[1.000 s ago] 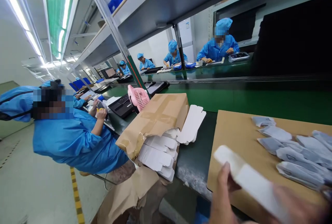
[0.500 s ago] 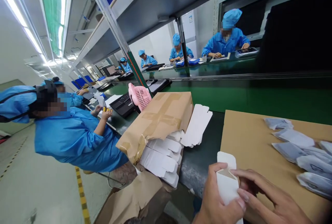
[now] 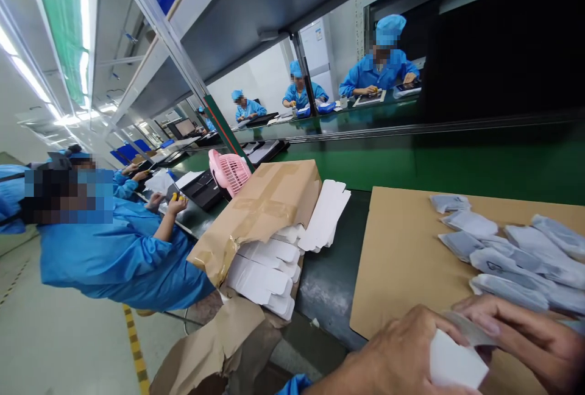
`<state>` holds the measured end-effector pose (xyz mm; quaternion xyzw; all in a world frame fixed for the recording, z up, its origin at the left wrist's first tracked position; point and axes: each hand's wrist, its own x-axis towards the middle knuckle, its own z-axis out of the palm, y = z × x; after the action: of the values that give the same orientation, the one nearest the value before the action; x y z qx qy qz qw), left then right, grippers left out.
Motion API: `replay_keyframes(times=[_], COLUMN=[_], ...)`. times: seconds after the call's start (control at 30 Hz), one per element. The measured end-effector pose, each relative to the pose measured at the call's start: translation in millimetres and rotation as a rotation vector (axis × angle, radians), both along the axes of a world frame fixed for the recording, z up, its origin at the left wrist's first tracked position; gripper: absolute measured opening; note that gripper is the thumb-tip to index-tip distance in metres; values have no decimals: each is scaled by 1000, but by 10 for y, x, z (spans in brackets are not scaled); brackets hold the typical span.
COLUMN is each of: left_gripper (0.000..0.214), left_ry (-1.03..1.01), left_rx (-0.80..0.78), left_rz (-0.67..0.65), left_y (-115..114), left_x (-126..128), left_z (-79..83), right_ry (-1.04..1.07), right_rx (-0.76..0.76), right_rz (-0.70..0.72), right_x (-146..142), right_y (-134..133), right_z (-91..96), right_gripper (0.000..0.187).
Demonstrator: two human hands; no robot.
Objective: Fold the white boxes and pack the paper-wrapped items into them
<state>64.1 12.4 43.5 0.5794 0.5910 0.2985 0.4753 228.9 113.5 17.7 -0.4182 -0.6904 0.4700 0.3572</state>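
Note:
At the lower right, a small white cardboard box (image 3: 457, 361) is gripped in my left hand (image 3: 402, 346), its fingers wrapped round the side. The thumb and fingers of my right hand (image 3: 521, 331) close on a thin greyish-white flap at the box's upper end. Part of the box is hidden behind my fingers. Just beyond both hands, several clear bags (image 3: 507, 282) with dark and pale contents lie on a brown cardboard sheet (image 3: 388, 261).
A torn brown carton (image 3: 274, 200) on the left holds several flat white boxes (image 3: 260, 279), with more flat white boxes (image 3: 324, 215) leaning beside it. Behind stands a pink fan (image 3: 228, 172). A co-worker in blue (image 3: 119, 255) sits at the left; a shelf (image 3: 256, 11) hangs above.
Both hands and the white box have moved right and down over the cardboard sheet. The box has tilted. My view has turned right, so more bags show.

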Motion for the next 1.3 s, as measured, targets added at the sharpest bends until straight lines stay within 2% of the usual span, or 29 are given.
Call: replay_keyframes(times=[0.1,0.17,0.23,0.3,0.4,0.57,0.63,0.8,0.9,0.97,1.07,1.13,1.17,1.23,1.3], left_gripper=[70,75,79,85,90,78,77,80,80,80,78,74,71,61,52], left_ry=[10,-43,-137,-179,-33,220,256,244,221,217,174,111,61,-109,-317], left_rx=[22,39,84,136,200,276,272,268,242,208,182,172,154,112,107], left_rz=[-7,46,124,182,147,25,-3,-10,42,59,73,169,264,516,725], left_y=[109,134,105,59,53,87,81,62,5,-43,-61,8,71,240,417], left_x=[116,187,242,245,140,-26,-42,-75,-110,-121,-94,-55,-37,-23,-51], left_z=[-67,-154,-255,-343,-425,-414,-390,-404,-465,-509,-524,-492,-471,-444,-455], right_ry=[15,-59,-107,-78,18,29,-6,-92,-121,-157,-249,-305,-337,-466,-707], right_rx=[-93,-65,-46,-81,-125,-148,-51,403,618,715,761,724,691,638,621], right_rz=[167,118,56,78,130,168,161,199,75,33,126,182,174,72,-41], right_x=[121,217,274,258,161,51,29,6,-43,-84,-93,-32,20,155,292], right_y=[10,-29,-114,-184,-180,-175,-208,-324,-424,-477,-479,-403,-339,-168,28], right_z=[70,167,294,394,392,256,241,190,88,13,-20,34,76,158,199], right_gripper=[27,21,24,24,17,16,17,26,24,22,27,29,33,40,36])
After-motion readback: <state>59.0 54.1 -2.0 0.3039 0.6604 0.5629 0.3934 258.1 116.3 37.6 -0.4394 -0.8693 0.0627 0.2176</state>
